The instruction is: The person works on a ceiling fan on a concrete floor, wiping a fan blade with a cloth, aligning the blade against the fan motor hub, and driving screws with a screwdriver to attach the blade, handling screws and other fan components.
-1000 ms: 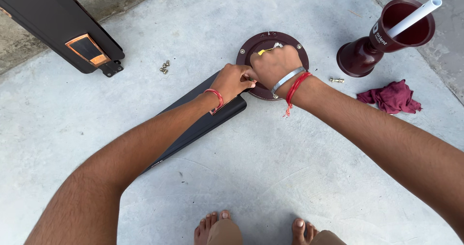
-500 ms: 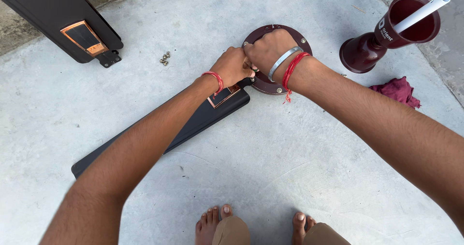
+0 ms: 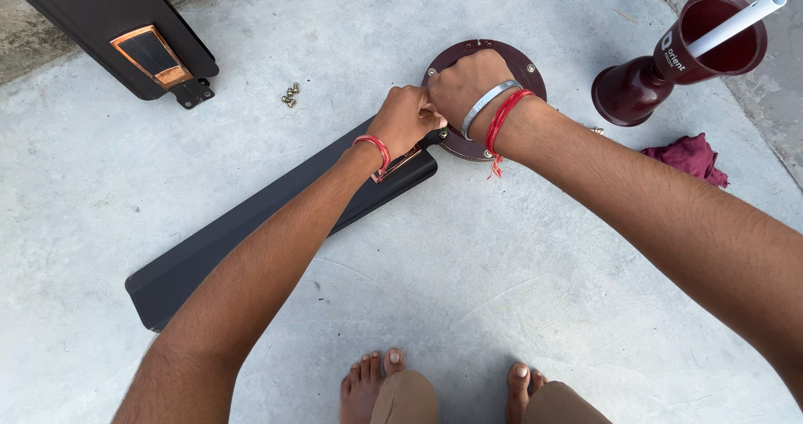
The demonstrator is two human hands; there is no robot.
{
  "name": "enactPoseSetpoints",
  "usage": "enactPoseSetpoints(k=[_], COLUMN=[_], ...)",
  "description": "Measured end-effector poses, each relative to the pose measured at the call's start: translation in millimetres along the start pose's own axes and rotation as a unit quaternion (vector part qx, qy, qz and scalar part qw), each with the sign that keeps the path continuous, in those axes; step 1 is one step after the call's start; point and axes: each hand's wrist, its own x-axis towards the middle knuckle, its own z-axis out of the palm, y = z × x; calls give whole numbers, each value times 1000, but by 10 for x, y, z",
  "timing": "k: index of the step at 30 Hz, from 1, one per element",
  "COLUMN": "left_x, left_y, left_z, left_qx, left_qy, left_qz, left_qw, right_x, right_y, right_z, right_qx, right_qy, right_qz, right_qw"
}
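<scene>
Head view looks straight down at both fists meeting on the concrete floor point(image 3: 502, 248): the left hand point(image 3: 407, 119) is curled tight at the copper-trimmed root end of the long black fan blade point(image 3: 251, 223), which lies flat and runs away to the lower left. Right hand point(image 3: 464, 85), closed too, presses on the round maroon metal motor disc point(image 3: 519, 60) touching that blade end; what its fingers pinch is hidden. Small brass screws point(image 3: 290, 95) lie nearby, a maroon cup-shaped canopy point(image 3: 661, 73) and crumpled rag point(image 3: 686, 155) off right.
</scene>
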Motion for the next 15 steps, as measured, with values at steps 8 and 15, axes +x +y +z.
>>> enactPoseSetpoints(k=[8, 15], left_x=[20, 96], left_y=[139, 13], left_z=[12, 43], left_qx=[-41, -94], left_qy=[-13, -12], left_qz=[-30, 1], left_qw=[999, 995], right_x=[-80, -81], right_y=[135, 227], right_z=[6, 302], right_qx=[72, 126], right_qy=[-34, 150], right_qz=[41, 10], right_qw=[996, 981])
